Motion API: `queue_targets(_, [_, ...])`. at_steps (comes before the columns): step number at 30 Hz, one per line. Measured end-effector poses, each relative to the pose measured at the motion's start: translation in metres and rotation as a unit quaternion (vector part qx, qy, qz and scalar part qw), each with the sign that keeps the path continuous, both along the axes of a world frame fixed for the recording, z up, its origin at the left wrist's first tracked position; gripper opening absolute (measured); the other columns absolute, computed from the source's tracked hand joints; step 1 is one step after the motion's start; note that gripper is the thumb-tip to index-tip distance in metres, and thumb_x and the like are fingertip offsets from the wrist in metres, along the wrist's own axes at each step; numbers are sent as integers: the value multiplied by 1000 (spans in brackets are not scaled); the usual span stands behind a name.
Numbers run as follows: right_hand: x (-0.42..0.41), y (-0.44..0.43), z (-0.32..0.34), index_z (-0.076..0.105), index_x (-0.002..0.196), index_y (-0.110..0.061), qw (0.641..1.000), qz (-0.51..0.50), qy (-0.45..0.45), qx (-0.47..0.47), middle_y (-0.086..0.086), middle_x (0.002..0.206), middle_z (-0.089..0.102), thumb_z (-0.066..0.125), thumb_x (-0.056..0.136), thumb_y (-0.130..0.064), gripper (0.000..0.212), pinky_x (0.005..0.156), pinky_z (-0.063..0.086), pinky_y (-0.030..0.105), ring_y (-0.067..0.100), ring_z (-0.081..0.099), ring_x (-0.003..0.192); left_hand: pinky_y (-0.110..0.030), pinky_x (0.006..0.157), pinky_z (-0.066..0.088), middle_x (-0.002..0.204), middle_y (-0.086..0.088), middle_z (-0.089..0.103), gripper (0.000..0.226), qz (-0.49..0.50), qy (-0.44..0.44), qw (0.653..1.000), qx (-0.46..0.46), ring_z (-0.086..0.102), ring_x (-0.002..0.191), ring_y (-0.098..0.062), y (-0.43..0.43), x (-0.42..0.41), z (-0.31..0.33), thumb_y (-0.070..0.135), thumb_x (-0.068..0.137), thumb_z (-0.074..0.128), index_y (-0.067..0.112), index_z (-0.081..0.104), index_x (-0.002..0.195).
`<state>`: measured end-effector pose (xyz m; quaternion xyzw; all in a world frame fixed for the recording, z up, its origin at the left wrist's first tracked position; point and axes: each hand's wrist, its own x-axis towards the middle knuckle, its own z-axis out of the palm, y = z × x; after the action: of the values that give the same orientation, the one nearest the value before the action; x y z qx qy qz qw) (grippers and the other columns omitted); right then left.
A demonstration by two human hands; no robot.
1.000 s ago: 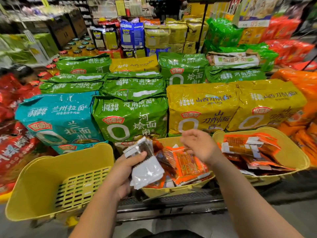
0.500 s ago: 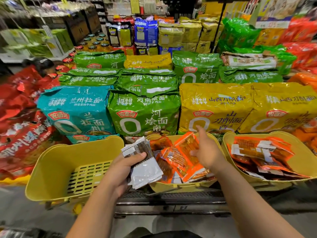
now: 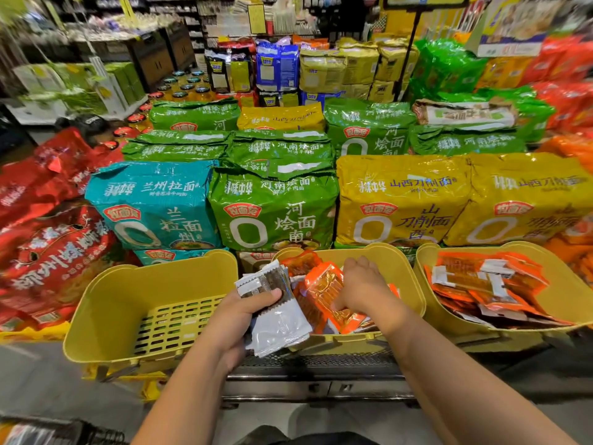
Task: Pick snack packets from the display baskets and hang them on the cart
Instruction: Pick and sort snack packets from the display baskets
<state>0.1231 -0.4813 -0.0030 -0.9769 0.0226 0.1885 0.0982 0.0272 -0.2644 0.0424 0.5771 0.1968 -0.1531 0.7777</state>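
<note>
Head view: right grip point(image 3: 362, 287) is down in the mid basket point(image 3: 407, 274), knuckles up, fingers curled onto the top orange packet point(image 3: 324, 290). Fingertips are tucked under, so can't tell if it's pinched or only touched. That packet lies just left of the palm, long axis running upper left to lower right, propped on the pile. Left grip point(image 3: 244, 316), center-left of frame, is clenched round a stack of white-and-dark packets point(image 3: 276, 316) over the basket's near-left corner, right beside the orange one. The right grip is nearer, and the lift prob. has to go straight up, clear of that stack. Open air sits above the rim. 1 left basket point(image 3: 106, 303), 1 right basket point(image 3: 561, 303) w/ more packets, and noodle bags point(image 3: 272, 213) wall the far side. Cart isn't clearly shown; the dark wire shape point(image 3: 64, 431) at lower left may be it.
</note>
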Motion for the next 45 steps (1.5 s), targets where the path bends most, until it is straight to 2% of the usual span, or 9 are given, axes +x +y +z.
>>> queue_targets(4, [-1, -3, 2, 34, 138, -11, 998, -33, 29, 34, 11, 129, 58, 90, 71, -38, 91, 92, 52, 44, 33, 58, 119, -52, 88, 57, 105, -18, 76, 38, -9, -4, 1000, 4, 74, 88, -33, -4, -4, 3, 8, 80, 75, 7, 69, 118])
queue_targets(8, [-8, -10, 6, 43, 132, -17, 998, -34, -26, 40, 5, 122, 64, 85, 76, -40, 74, 98, 40, 46, 31, 60, 116, -53, 91, 55, 105, -19, 76, 45, -5, -7, 1000, 14, 73, 87, -33, 1, -7, 2, 11, 75, 77, 4, 68, 119])
queue_targets(13, [-21, -31, 7, 60, 109, -21, 966, -61, -99, 232, 4, 105, 69, 82, 82, -20, 34, 72, 45, 32, 26, 64, 96, -44, 79, 58, 104, -17, 76, 32, 22, -5, 999, 22, 73, 83, -30, 13, -18, -5, 8, 85, 73, 5, 69, 117])
queue_targets(20, [-54, -19, 35, 65, 112, -27, 814, -152, -202, 522, -4, 102, 75, 78, 87, -13, 31, 88, 57, 44, 16, 72, 95, -29, 52, 53, 92, -11, 73, 32, 98, -55, 992, 62, 70, 74, -23, 28, -36, -13, 2, 88, 70, 2, 63, 119])
queue_targets(23, [-71, 7, 50, 68, 111, -22, 731, -142, -95, 660, 2, 104, 77, 73, 87, -7, 29, 84, 58, 44, 22, 74, 97, -22, 47, 47, 81, -4, 70, 30, 128, -74, 987, 66, 66, 61, -14, 38, -48, -12, 1, 88, 70, 4, 62, 117])
queue_targets(25, [-78, 29, 48, 68, 116, -19, 711, -127, -11, 691, 10, 111, 76, 74, 81, -10, 37, 88, 57, 54, 33, 72, 103, -31, 60, 53, 88, -5, 73, 37, 151, -90, 981, 86, 70, 72, -17, 52, -59, -14, 5, 81, 78, 8, 64, 115])
queue_targets(28, [-89, 65, 40, 67, 117, -20, 726, -105, 29, 678, 13, 114, 75, 74, 81, -4, 39, 98, 51, 63, 36, 69, 109, -40, 76, 54, 100, -9, 75, 43, 157, -121, 972, 129, 70, 89, -24, 78, -82, -11, 13, 71, 78, 12, 66, 113])
queue_targets(32, [-109, 120, 40, 65, 122, -19, 747, -64, 81, 657, 6, 115, 75, 69, 89, 0, 38, 101, 51, 56, 27, 71, 110, -40, 76, 55, 101, -8, 76, 41, 193, -133, 962, 137, 71, 91, -24, 120, -115, -4, 10, 72, 80, 19, 69, 111])
queue_targets(45, [-224, 323, 27, 63, 109, -21, 796, 40, 121, 592, -3, 98, 78, 77, 81, 2, 39, 78, 56, 28, 13, 73, 91, -33, 68, 58, 102, -6, 77, 43, 356, -79, 923, 120, 74, 87, -24, 286, -279, -18, -4, 82, 76, 18, 66, 117])
